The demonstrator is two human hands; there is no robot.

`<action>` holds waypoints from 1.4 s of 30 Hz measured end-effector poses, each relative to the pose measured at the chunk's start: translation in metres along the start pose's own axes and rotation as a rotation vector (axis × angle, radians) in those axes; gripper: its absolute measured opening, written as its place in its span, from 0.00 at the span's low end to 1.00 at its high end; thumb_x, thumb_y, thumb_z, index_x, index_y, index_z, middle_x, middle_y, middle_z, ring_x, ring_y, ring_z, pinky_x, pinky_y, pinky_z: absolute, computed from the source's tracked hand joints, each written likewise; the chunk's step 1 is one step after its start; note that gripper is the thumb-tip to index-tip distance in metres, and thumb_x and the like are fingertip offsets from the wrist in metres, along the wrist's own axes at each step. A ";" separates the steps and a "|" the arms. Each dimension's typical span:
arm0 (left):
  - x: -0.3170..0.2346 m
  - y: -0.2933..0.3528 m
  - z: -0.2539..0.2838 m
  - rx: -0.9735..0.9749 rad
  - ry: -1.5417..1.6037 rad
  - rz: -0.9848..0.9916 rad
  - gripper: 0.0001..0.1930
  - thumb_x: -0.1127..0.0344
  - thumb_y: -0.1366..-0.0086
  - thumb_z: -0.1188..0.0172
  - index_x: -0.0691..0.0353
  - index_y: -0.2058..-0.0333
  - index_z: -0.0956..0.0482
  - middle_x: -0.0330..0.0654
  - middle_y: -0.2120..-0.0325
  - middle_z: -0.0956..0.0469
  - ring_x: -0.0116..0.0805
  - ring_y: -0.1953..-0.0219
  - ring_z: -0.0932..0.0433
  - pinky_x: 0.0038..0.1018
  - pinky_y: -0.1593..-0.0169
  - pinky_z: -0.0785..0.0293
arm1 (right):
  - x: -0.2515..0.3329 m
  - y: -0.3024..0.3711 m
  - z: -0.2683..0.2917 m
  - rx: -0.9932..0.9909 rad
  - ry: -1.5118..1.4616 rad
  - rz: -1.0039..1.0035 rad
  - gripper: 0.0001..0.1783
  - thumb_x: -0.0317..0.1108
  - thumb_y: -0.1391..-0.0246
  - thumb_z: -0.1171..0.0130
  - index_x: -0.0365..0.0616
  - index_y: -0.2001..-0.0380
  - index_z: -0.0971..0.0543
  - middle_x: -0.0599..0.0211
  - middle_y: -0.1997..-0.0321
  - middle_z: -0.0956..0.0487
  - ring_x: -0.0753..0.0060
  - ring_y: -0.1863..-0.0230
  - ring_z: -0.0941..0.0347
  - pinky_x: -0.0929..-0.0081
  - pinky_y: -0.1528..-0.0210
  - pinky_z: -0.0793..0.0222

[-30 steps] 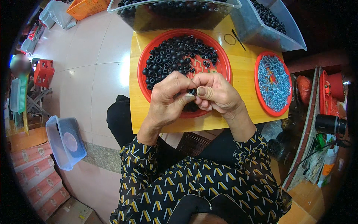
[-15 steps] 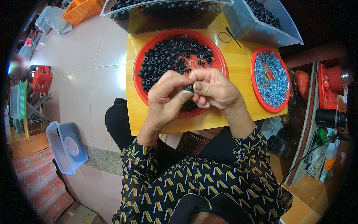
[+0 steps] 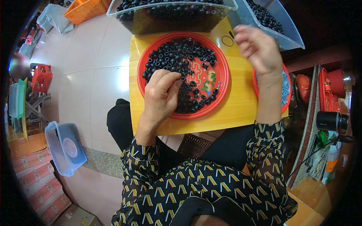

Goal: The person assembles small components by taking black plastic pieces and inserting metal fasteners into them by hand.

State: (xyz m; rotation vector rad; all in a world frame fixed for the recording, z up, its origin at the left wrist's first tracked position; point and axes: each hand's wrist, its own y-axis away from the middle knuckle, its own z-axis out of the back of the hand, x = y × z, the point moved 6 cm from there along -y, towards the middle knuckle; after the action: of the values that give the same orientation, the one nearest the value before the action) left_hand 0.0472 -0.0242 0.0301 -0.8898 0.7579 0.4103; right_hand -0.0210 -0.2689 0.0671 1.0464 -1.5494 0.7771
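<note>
Over the left part of a round red tray, my left hand is closed in a pinch; what its fingertips hold, if anything, I cannot make out. Loose black beads, some with ring-like openings, lie in the tray right beside those fingertips. My right hand is raised at the table's far right, its curled fingers smeared by motion. Close to those fingers is a thin black stick-like tool, mostly hidden behind the hand, with a dark thin loop next to it.
Two clear bins stand at the far side: one bin of black beads behind the tray, another bin at the right. A smaller red tray of bluish beads sits under my right forearm on the yellow table.
My hands were together over the tray with a small black bead between their fingers. The right hand has moved away to the far right; the left has shifted slightly left.
</note>
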 end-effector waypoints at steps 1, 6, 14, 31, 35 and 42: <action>0.000 0.001 0.002 0.005 -0.012 0.006 0.08 0.81 0.54 0.43 0.69 0.72 0.26 0.46 0.77 0.30 0.41 0.73 0.29 0.28 0.70 0.33 | -0.016 0.008 -0.021 0.031 0.205 -0.002 0.10 0.30 0.50 0.46 0.34 0.66 0.26 0.68 0.72 0.25 0.80 0.77 0.33 0.86 0.76 0.36; 0.003 0.003 0.001 0.005 -0.028 0.011 0.08 0.81 0.54 0.43 0.69 0.72 0.26 0.47 0.77 0.29 0.41 0.73 0.29 0.29 0.70 0.33 | -0.061 0.030 -0.085 0.272 0.995 0.358 0.09 0.28 0.57 0.43 0.38 0.70 0.25 0.64 0.75 0.25 0.72 0.75 0.28 0.76 0.71 0.32; 0.001 0.002 -0.002 0.026 0.041 0.041 0.09 0.81 0.54 0.44 0.68 0.71 0.26 0.47 0.77 0.28 0.42 0.73 0.28 0.29 0.69 0.32 | -0.084 0.032 -0.096 0.296 1.222 0.251 0.07 0.29 0.59 0.45 0.38 0.73 0.26 0.51 0.77 0.27 0.52 0.72 0.28 0.64 0.69 0.33; -0.004 0.004 -0.006 0.109 -0.071 -0.052 0.12 0.81 0.56 0.42 0.68 0.68 0.26 0.48 0.70 0.27 0.44 0.67 0.27 0.30 0.64 0.30 | -0.086 0.039 -0.102 0.345 1.220 0.292 0.07 0.29 0.61 0.52 0.39 0.77 0.27 0.47 0.76 0.27 0.45 0.71 0.30 0.55 0.65 0.34; -0.004 0.005 -0.008 0.156 -0.075 -0.076 0.13 0.80 0.57 0.42 0.67 0.68 0.26 0.47 0.70 0.27 0.44 0.66 0.28 0.31 0.62 0.32 | -0.088 0.039 -0.104 0.326 1.270 0.248 0.07 0.29 0.61 0.53 0.38 0.79 0.27 0.46 0.76 0.26 0.45 0.71 0.29 0.55 0.66 0.33; -0.009 0.006 -0.009 0.192 -0.014 -0.112 0.16 0.79 0.60 0.43 0.65 0.67 0.26 0.45 0.71 0.27 0.44 0.67 0.29 0.32 0.63 0.34 | -0.081 0.040 -0.101 0.251 0.936 0.094 0.06 0.27 0.60 0.48 0.36 0.76 0.27 0.54 0.79 0.25 0.58 0.77 0.27 0.68 0.74 0.32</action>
State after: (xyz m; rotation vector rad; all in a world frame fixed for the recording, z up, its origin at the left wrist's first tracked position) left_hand 0.0337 -0.0283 0.0296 -0.7444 0.7177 0.2402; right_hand -0.0127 -0.1449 0.0132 0.6159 -0.7056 1.3113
